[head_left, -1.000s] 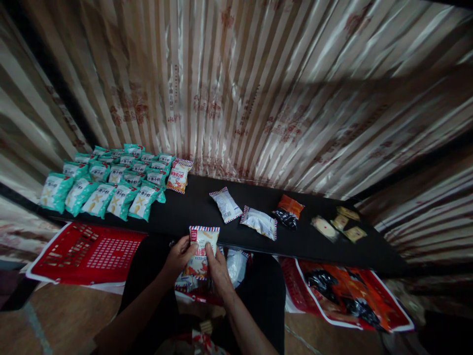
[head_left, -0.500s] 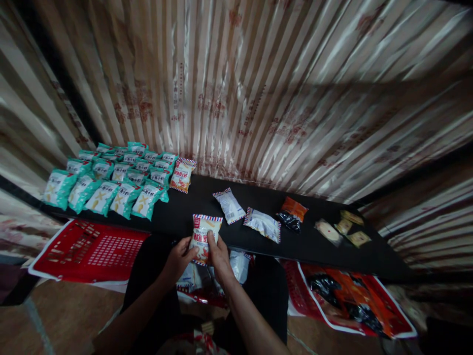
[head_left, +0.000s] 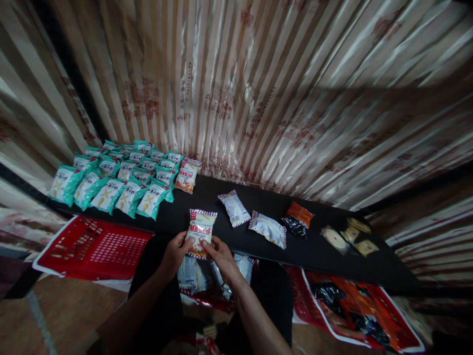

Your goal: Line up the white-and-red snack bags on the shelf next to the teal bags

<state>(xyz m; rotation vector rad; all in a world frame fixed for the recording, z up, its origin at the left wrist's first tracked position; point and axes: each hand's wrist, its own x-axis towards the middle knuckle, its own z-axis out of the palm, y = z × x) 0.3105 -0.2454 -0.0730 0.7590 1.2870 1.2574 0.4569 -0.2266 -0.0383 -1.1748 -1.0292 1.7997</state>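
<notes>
Between both hands, in front of the black table's near edge, I hold a white and orange snack bag (head_left: 200, 229) upright with its printed front towards me. My left hand (head_left: 177, 254) pinches its lower left side, and my right hand (head_left: 220, 255) grips the lower right corner. A matching snack bag (head_left: 187, 176) stands at the back of the table, right beside rows of teal and white snack bags (head_left: 112, 195). To the right of my hands, two silvery white bags (head_left: 234, 208) (head_left: 268, 229) lie on the table, one showing a barcode.
The narrow black table (head_left: 207, 197) runs along a striped curtain (head_left: 236, 98). An orange and black packet (head_left: 297, 219), a round pale packet (head_left: 334, 240) and small yellow packets (head_left: 365, 247) lie rightward. Red baskets (head_left: 48, 254) (head_left: 414, 340) stand below; more white bags (head_left: 194, 276) lie under my hands.
My right hand has slid down from the bag's right side to its lower corner, uncovering more of the print. The bag has shifted slightly up and left. The view has turned a little left.
</notes>
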